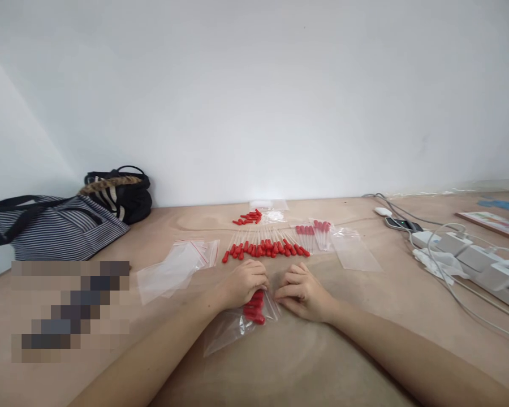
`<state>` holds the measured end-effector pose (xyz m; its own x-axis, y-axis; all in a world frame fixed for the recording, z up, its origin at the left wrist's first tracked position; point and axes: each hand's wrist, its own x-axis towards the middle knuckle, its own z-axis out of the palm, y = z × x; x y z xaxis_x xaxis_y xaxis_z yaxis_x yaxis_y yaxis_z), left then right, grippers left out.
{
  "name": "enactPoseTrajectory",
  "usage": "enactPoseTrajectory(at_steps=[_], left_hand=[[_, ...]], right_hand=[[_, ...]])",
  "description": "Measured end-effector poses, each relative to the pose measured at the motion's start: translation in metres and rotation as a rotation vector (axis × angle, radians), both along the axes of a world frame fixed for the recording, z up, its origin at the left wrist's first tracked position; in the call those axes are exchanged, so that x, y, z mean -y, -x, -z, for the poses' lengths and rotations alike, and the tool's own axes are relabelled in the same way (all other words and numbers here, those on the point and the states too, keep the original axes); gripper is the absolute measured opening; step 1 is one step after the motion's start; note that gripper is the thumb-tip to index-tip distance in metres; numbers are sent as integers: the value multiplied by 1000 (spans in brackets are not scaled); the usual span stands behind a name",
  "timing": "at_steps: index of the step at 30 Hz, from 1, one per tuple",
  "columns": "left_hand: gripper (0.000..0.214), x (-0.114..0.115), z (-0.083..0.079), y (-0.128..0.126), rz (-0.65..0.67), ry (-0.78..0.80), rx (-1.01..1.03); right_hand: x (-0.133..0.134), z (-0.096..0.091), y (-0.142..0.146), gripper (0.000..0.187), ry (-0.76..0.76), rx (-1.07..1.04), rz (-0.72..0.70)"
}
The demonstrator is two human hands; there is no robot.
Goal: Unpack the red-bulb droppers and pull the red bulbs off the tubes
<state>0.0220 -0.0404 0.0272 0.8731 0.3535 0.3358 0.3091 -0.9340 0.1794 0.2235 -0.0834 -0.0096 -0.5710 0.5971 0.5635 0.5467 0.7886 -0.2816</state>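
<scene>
A clear zip bag (227, 334) lies flat on the table in front of me, with several red-bulbed droppers (254, 312) in or on it. My left hand (245, 284) is curled over the far end of this bag, its fingers closed and partly covering the bulbs. At the bag's right edge is my right hand (302, 293), fingers bent and thumb tip at the plastic; its exact grip is hard to see. Just beyond both hands a row of loose droppers (265, 247) lies with red bulbs toward me and pale stems pointing away.
Flat zip bags (176, 268) lie on the left, another bag (356, 250) on the right. Bagged droppers (313, 233) and a smaller dropper pile (250, 216) sit farther back. A striped bag (68, 229) stands far left; a power strip (487, 265) with chargers and cables lies right.
</scene>
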Motion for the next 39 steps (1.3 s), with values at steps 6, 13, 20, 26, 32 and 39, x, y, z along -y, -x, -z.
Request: enactPoseTrajectory(at_steps=[6,13,20,26,32,39], left_hand=[[26,0,2,1,-20,26,33],[27,2,4,1,-3,49,71],[30,0,14,2,23,-16,108],[33,-1,12,3,30,73,271],[24,0,-2,10,-75,246,222],[76,42,-5,36,-270,394,-49]], right_hand=[[-1,-1,6,12,-101,59,-42],[-6,-3,12,20,-322,173,-58],[-6,-4,11,24,-365,215,-73],[-5,-8,9,24,-346,193,-63],[-5,-6,3,24,-274,188,-35],[-1,-12,-5,19,72,131,-52]])
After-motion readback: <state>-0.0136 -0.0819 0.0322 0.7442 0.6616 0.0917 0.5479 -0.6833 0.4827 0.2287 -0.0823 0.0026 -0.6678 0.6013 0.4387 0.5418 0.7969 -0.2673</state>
